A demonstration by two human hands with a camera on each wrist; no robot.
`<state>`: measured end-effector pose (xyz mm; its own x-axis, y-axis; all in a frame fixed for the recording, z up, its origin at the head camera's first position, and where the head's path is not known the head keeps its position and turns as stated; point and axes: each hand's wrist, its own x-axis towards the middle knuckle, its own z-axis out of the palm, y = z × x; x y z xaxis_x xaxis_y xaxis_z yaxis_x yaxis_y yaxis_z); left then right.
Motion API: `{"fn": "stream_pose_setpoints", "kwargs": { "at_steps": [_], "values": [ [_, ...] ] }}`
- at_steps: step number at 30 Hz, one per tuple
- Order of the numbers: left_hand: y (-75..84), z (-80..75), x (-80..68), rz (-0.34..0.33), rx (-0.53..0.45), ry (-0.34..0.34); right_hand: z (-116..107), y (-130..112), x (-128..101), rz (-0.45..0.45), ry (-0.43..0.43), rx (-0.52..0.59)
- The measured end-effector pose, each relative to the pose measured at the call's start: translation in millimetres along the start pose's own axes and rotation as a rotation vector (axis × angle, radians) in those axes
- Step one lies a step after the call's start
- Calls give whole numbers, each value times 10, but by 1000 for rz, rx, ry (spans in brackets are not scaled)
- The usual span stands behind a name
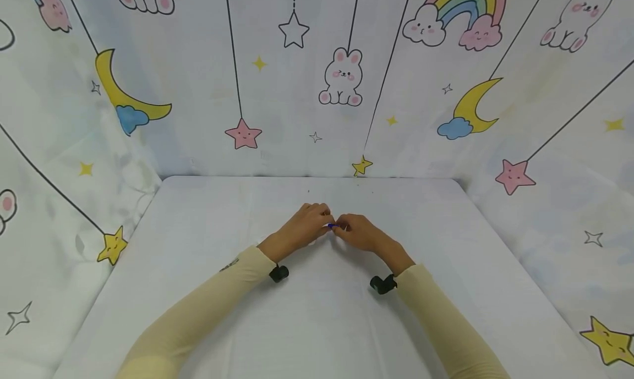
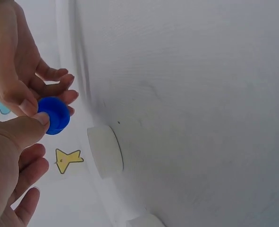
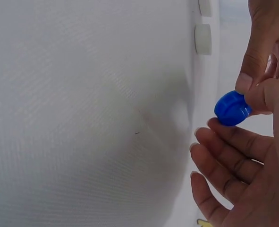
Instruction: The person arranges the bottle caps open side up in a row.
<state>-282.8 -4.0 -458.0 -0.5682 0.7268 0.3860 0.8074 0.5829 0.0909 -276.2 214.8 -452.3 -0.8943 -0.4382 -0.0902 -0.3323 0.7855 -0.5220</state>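
Note:
A small round blue cap point(image 1: 331, 225), hollow like a bottle cap, is held between both hands above the white table. My left hand point(image 1: 306, 225) pinches it, with the thumb point(image 2: 41, 119) pressed on the rim at its open side. From the other side my right hand point(image 1: 361, 233) holds the cap point(image 3: 232, 109) between thumb and index finger. The other right fingers point(image 3: 224, 156) are spread loosely below it. In the left wrist view the two thumbs sit close together at the cap's rim.
The white table point(image 1: 307, 324) stretches out around both arms. White fabric walls point(image 1: 198, 93) printed with stars, moons and rabbits enclose it at the back and sides. Short white round pieces point(image 2: 105, 151) sit along the table's edge. Each wrist wears a small black camera point(image 1: 382, 284).

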Motion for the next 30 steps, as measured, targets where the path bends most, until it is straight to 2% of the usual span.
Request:
{"fn": "stream_pose_setpoints", "kwargs": {
  "at_steps": [5, 10, 14, 18, 22, 30],
  "values": [
    [-28, 13, 4, -28, -78, 7, 1, -7, -15, -2, 25, -8],
    [-57, 1, 23, -112, -175, -1, -16, -32, -27, -41, 91, -33],
    [-62, -18, 32, -218, -255, -45, -13, -43, -45, -38, 121, -36],
    [-71, -25, 51, -346, -394, -91, 6, -55, -70, -26, 137, -50],
    [-97, -35, 67, -450, -515, -106, 20, -83, -88, -29, 154, -55],
    [-148, -44, 73, -495, -652, -143, 37, -77, -103, -48, 181, -75]
  ]
}}
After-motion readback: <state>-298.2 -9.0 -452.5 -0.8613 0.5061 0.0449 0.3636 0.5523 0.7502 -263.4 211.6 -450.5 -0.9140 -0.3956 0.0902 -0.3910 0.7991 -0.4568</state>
